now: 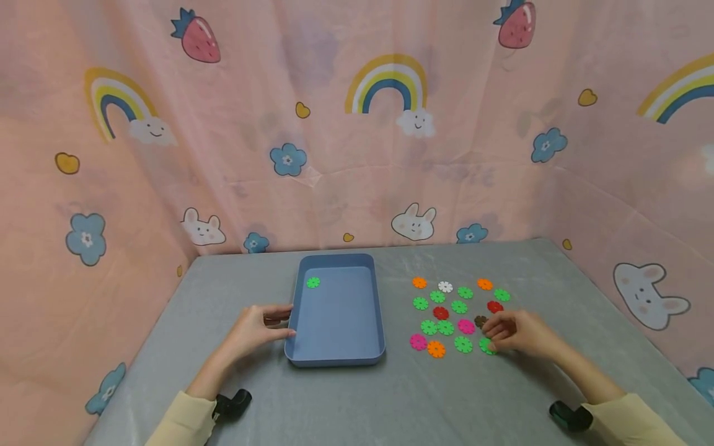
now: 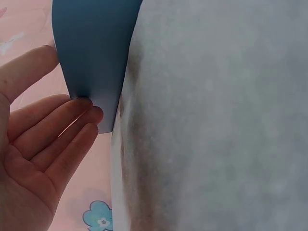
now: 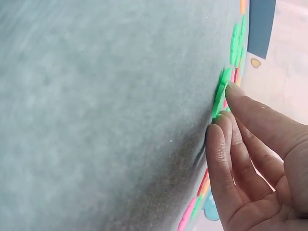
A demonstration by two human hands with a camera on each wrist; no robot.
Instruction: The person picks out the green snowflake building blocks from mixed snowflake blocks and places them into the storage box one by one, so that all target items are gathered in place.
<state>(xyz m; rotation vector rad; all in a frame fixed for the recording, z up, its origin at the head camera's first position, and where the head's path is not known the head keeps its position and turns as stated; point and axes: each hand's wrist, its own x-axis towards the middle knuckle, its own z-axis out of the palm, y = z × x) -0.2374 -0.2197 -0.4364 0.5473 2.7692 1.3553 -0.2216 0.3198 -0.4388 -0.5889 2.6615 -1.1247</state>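
Barely started: one green disc point(image 1: 313, 282) sits in the tray point(image 1: 337, 356), the rest point(image 1: 440, 313) are spread on the worktop. Right hand point(image 1: 515, 332) pinches a green piece point(image 3: 219, 94) there; left hand point(image 1: 256, 327), fingers straight, steadies the tray's side.

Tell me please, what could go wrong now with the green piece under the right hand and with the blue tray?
The right hand fingers only touch the thin edge of the green piece, which lies flat on the table, so it may slip. Neighbouring pieces, such as the brown piece, lie close and could be pushed. The left hand merely rests against the blue tray; the tray might slide.
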